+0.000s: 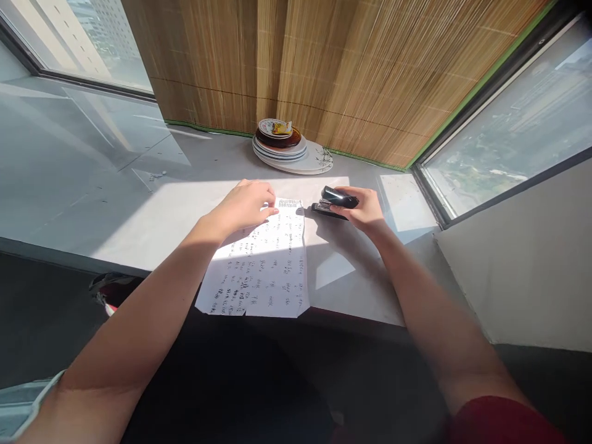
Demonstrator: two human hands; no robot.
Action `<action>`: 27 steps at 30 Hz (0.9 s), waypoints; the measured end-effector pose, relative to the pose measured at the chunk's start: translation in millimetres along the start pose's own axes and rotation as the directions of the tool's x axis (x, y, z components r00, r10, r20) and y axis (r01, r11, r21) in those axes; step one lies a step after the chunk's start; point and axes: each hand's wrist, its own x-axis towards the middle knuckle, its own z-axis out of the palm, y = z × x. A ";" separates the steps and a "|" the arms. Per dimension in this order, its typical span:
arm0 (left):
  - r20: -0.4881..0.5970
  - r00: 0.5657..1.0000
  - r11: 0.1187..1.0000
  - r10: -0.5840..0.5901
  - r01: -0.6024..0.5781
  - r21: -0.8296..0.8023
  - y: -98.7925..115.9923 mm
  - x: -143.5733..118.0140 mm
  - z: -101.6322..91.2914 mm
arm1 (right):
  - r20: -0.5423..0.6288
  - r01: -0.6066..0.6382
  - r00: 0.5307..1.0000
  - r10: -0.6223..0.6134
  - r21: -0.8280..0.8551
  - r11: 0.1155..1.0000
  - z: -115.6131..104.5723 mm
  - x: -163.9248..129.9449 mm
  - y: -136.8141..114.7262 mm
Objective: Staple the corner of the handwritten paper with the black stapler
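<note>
The left hand (245, 206) lies flat on the top edge of the handwritten sheets (261, 265), fingers (268, 211) together and pressing the paper to the worktop (152, 222). Just beside those fingertips, the right hand (367, 208) has its fingers curled round a black stapler (335, 201), which sits at the paper's upper corner. Beyond both hands stands a stack of plates (289, 151).

Handwritten paper (263, 265) lies flat — black stapler (335, 202) just beside it.
</note>
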 end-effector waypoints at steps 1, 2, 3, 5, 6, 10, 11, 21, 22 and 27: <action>-0.021 0.999 1.000 0.030 -0.030 0.003 10.3 2.5 5.4 | 0.042 0.005 0.999 -0.005 -0.003 1.000 2.6 -0.5 0.0; -0.020 0.998 0.999 0.053 -0.053 0.007 19.4 4.6 10.7 | 0.075 0.014 0.997 -0.014 -0.003 1.000 5.7 -1.0 -0.4; 0.011 0.997 0.997 0.072 -0.072 0.011 26.7 5.9 15.4 | 0.096 0.026 0.995 -0.026 0.000 1.000 8.9 -1.6 -0.9; 0.084 0.993 0.996 0.087 -0.088 0.008 35.3 5.8 21.2 | 0.106 0.052 0.993 -0.053 0.007 0.999 14.3 -2.4 -1.9; 0.110 0.990 0.996 0.090 -0.091 0.002 37.2 4.6 21.9 | 0.105 0.064 0.992 -0.064 0.007 0.998 16.3 -2.7 -2.2; 0.133 0.985 0.993 0.114 -0.115 -0.003 39.4 -1.7 16.9 | 0.100 0.065 0.993 -0.062 -0.023 0.998 19.6 -3.7 -2.8; 0.137 0.983 0.992 0.126 -0.127 0.000 39.9 -2.3 15.9 | 0.099 0.063 0.993 -0.059 -0.031 0.998 19.7 -3.9 -3.2; 0.185 0.964 0.971 0.190 -0.213 0.111 40.2 4.0 26.8 | 0.167 0.223 0.964 -0.207 -0.085 0.971 19.7 -1.5 -9.8; 0.184 0.964 0.971 0.190 -0.212 0.113 40.9 3.8 26.5 | 0.166 0.229 0.963 -0.211 -0.095 0.969 20.2 -1.5 -10.1; 0.144 0.972 0.980 0.188 -0.195 0.036 44.6 3.4 26.3 | 0.179 0.233 0.961 -0.211 -0.112 0.966 21.6 -3.2 -13.6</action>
